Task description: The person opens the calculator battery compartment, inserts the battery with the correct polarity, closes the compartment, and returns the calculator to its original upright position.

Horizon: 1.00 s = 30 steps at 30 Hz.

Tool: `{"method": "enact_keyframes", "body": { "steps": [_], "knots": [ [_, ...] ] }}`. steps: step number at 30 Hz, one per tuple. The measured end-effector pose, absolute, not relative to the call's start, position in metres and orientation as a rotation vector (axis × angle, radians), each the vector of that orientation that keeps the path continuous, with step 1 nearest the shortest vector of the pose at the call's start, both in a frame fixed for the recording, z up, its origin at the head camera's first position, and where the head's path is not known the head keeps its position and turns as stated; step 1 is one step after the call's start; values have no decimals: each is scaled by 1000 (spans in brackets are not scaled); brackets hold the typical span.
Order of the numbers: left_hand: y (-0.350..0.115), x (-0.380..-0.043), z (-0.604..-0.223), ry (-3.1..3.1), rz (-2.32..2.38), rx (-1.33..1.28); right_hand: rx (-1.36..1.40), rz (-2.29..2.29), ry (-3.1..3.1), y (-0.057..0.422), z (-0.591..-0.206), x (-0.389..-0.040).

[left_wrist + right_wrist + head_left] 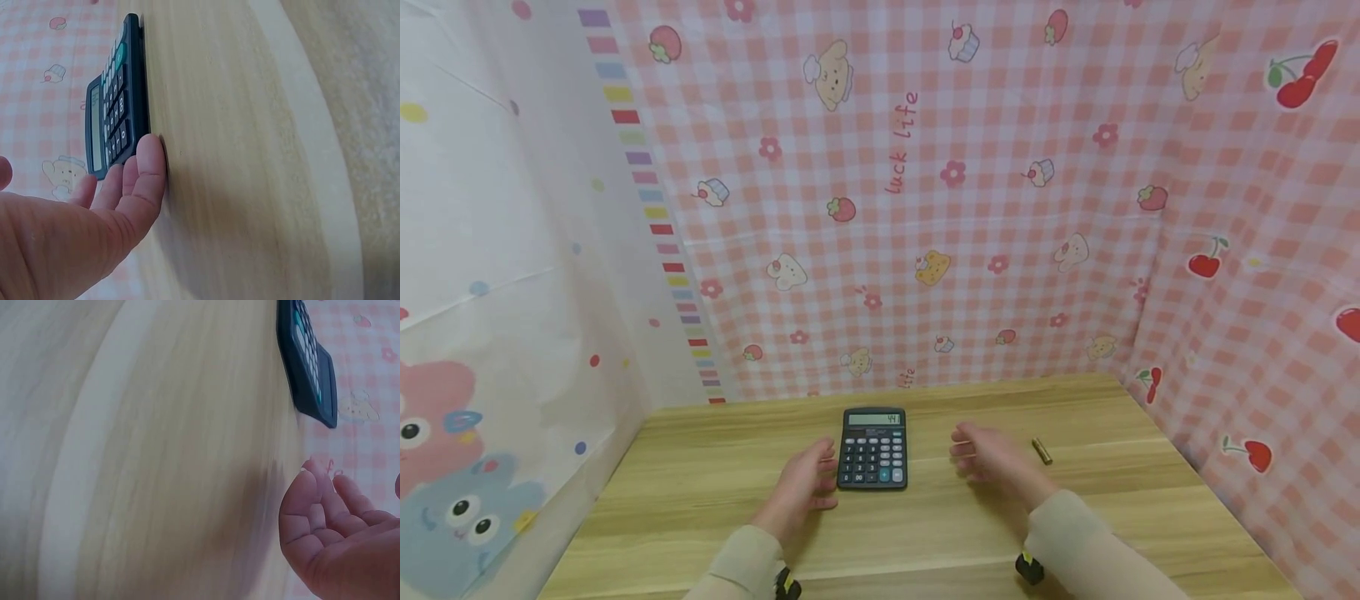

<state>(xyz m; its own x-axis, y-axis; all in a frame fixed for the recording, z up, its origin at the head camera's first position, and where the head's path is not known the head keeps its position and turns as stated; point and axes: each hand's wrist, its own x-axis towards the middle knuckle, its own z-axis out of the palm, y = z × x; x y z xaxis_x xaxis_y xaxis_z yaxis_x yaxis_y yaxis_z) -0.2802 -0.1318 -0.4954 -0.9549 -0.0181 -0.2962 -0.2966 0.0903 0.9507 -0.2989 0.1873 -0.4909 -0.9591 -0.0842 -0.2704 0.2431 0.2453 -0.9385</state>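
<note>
A dark desk calculator lies face up on the wooden table, its display reading what looks like 441. My left hand is at the calculator's left side, fingers loosely bent and fingertips right at its edge. In the left wrist view the fingers reach the calculator's near corner without wrapping round it. To the right of the calculator, my right hand is apart from it, with relaxed fingers and nothing held. In the right wrist view a gap separates those fingers from the calculator.
A small gold-coloured cylinder, like a battery, lies on the table just beyond my right hand. Pink checked cloth hangs behind the table's back edge and along the right side. A white patterned cloth hangs at the left.
</note>
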Motion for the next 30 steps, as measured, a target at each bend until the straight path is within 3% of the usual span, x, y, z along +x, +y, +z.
{"method": "enact_keyframes", "body": {
  "steps": [30],
  "knots": [
    [-125,-293,-499,2256,1889,-395,125,-1724,2233,129,-497,-303]
  ]
}}
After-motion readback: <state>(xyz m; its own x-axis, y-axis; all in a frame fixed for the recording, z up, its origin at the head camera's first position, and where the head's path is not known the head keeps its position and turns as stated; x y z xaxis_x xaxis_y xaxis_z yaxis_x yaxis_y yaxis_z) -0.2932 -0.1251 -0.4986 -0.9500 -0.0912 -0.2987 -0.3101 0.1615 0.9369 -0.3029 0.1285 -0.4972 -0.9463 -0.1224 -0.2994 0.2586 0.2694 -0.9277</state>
